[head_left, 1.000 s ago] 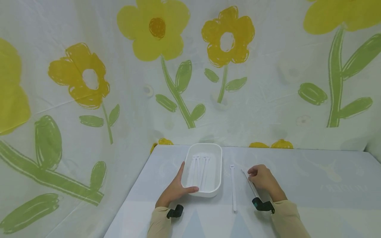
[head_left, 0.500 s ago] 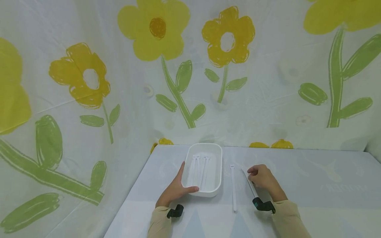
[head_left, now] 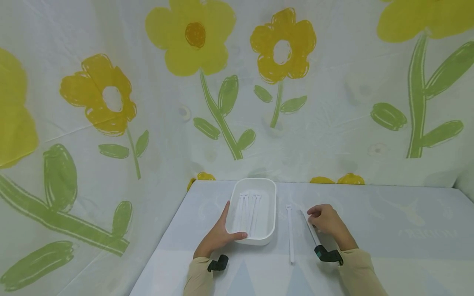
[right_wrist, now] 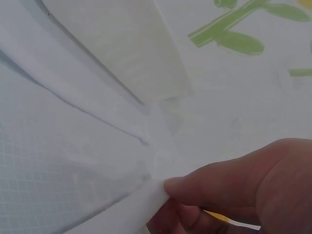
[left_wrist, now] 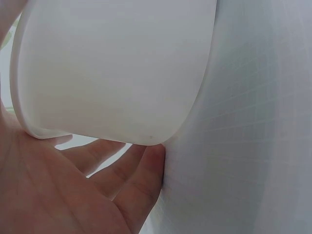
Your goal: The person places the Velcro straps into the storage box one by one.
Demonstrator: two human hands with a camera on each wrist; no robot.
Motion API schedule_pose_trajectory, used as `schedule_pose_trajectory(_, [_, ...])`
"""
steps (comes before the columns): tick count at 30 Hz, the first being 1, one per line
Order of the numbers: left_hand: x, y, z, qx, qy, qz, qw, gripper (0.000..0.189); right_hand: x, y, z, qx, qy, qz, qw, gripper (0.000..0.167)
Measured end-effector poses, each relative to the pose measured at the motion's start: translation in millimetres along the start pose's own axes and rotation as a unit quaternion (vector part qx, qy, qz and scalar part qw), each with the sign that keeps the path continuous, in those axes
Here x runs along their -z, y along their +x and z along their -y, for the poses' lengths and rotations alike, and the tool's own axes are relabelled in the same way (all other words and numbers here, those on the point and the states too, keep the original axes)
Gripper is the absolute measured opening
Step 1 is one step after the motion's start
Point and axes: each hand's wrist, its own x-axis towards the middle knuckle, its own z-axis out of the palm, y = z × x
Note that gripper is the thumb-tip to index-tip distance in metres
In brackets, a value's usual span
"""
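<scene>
A white rectangular tray [head_left: 274,205] with rounded corners stands at the middle of the table; several thin white sticks [head_left: 254,213] with small crosswise heads lie inside it. My left hand [head_left: 218,235] holds the tray at its near left corner, thumb at the near rim. Fingertips [left_wrist: 155,153] meet the wall's lower edge in the left wrist view. Right of the tray lies a similar white stick [head_left: 290,234] with a small squared head at its far end. Farther right, my right hand [head_left: 326,220] pinches another long white stick [right_wrist: 131,209] between thumb and fingers; the wrist camera overlaps its near end.
The pale table [head_left: 389,230] extends to the right of my right hand. A flower-printed cloth [head_left: 326,123] hangs behind the table and along its left side. Black cameras [head_left: 217,263] are strapped to both wrists over beige sleeves.
</scene>
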Motion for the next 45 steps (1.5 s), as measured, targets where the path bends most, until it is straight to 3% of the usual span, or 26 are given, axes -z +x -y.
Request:
schedule_pose_trajectory(17, [0.4,0.5,1.4,-0.005,0.002,-0.002,1.0000,0.137,2.2,-1.3,3.7,0.005,0.055,0.007,0.9985,0.027])
schedule_pose_trajectory(45, [0.4,0.5,1.1,0.000,0.012,-0.006,0.9999,0.136,-0.5,-1.2,9.1,-0.010,0.090,0.000,0.9959,0.030])
